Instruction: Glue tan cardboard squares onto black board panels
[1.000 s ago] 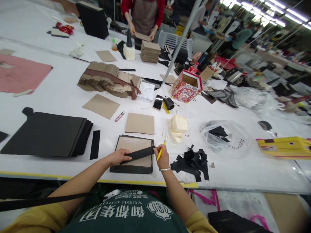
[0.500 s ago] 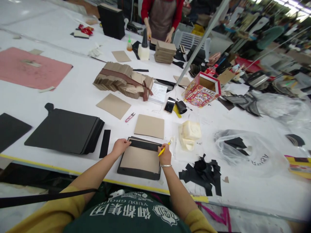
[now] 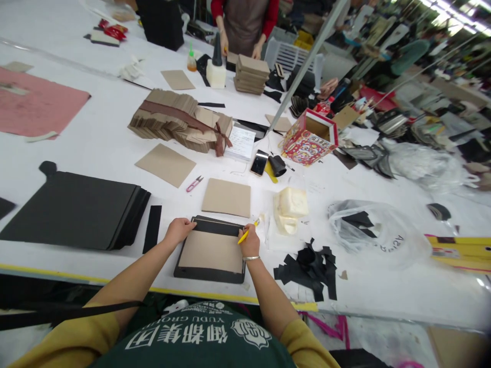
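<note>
Co-worker (image 3: 245,20) cut off above chest; phone (image 3: 259,162) screen unreadable
</note>
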The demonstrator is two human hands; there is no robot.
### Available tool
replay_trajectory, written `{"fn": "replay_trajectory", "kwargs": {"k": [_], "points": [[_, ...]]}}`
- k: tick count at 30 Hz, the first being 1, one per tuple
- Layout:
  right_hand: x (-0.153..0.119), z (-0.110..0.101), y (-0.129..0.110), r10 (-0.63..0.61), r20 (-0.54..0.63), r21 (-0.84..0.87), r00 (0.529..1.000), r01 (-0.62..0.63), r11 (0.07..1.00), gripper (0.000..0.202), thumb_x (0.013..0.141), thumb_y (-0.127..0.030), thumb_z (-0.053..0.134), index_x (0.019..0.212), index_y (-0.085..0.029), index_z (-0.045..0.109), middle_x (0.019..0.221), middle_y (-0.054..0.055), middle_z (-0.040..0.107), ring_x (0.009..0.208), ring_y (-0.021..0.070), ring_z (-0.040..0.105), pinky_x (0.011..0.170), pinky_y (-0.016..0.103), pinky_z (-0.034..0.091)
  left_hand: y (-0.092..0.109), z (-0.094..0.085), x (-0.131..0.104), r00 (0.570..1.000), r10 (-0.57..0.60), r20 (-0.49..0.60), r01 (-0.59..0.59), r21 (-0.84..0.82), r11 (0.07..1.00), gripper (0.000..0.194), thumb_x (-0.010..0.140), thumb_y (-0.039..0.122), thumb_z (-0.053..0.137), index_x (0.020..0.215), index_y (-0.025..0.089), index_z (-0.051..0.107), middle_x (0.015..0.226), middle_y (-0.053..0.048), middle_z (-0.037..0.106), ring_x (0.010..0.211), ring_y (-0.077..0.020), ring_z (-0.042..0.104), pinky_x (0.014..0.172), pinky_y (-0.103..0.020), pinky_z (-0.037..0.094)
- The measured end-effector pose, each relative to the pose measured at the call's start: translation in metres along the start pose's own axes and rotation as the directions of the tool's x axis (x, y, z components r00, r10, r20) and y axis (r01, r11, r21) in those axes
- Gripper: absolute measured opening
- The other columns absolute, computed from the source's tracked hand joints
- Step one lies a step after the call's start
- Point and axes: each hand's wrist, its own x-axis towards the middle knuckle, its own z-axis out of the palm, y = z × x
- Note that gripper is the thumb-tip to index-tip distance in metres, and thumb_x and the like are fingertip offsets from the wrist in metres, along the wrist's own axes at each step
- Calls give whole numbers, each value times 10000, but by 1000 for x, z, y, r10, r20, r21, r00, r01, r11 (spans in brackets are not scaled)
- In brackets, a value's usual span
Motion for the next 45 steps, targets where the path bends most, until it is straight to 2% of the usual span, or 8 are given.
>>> {"fn": "replay_trajectory", "kwargs": {"k": [16, 20, 24, 27, 31, 38, 41, 45], "points": [[2, -2, 5, -6, -9, -105, 1000, 5, 995, 187, 769, -265, 489, 934, -192, 441, 695, -5, 550, 596, 144, 536, 559, 239, 396, 4, -2, -6, 990, 125, -61, -96, 351, 931, 375, 757, 503, 427, 677, 175, 590, 653, -56, 604, 660, -204, 559, 549, -273, 339], [-3, -3, 1, -131, -101, -125, 986, 118, 985, 192, 800, -267, 467, 958, -158, 468, 805, 62, 576, 765, 187, 550, 693, 309, 440, 12, 8, -26, 791, 598, -131, -433, 570, 698, 380, 842, 351, 366, 1105, 133, 534, 1122, -146, 560, 1079, -253, 470, 847, -359, 349], [-18, 14, -20, -464, 43, 3, 885, 464, 886, 197, 834, -166, 384, 1002, -158, 487, 1103, 118, 544, 1064, 196, 471, 891, 367, 395, 19, 37, -43, 531, 828, 180, -759, 536, 370, 543, 840, 409, 368, 1316, 150, 339, 1375, -101, 342, 1288, -223, 225, 1044, -408, 138], [-28, 24, -26, -578, 162, 33, 800, 581, 814, 260, 800, -120, 416, 1044, -170, 493, 1263, 106, 452, 1200, 212, 357, 980, 426, 318, 14, 50, -46, 535, 796, 283, -786, 514, 345, 705, 781, 558, 391, 1343, 144, 293, 1398, -102, 296, 1305, -233, 180, 1062, -427, 69], [-31, 15, -3, -562, 183, -3, 807, 572, 820, 272, 793, -76, 395, 1020, -163, 516, 1291, 113, 431, 1212, 215, 349, 981, 460, 314, -3, 43, -47, 619, 742, 257, -725, 551, 414, 739, 762, 589, 396, 1358, 173, 262, 1421, -96, 233, 1318, -242, 136, 1063, -444, 22], [-39, -14, 27, -517, 47, -66, 855, 519, 852, 282, 804, -128, 396, 1067, -172, 488, 1204, 124, 498, 1126, 239, 440, 919, 467, 390, -32, -29, -63, 763, 643, -72, -457, 643, 615, 623, 812, 496, 386, 1319, 138, 344, 1393, -137, 289, 1309, -262, 165, 1059, -463, 26], [-43, -19, 25, -492, -57, -19, 869, 492, 871, 323, 812, -216, 448, 1133, -184, 443, 1163, 122, 522, 1084, 241, 474, 895, 451, 415, -54, -97, -64, 740, 530, -414, -203, 614, 763, 608, 827, 461, 377, 1333, 133, 295, 1407, -139, 261, 1314, -260, 138, 1056, -461, 68], [-46, -21, 19, -453, -102, 34, 885, 459, 888, 327, 818, -289, 454, 1128, -184, 447, 1099, 122, 557, 1003, 235, 529, 861, 433, 444, -108, -192, -59, 654, 111, -748, 249, 351, 903, 845, 724, 572, 484, 1323, 38, 220, 1390, -259, 195, 1266, -403, 161, 974, -576, 166]]}}
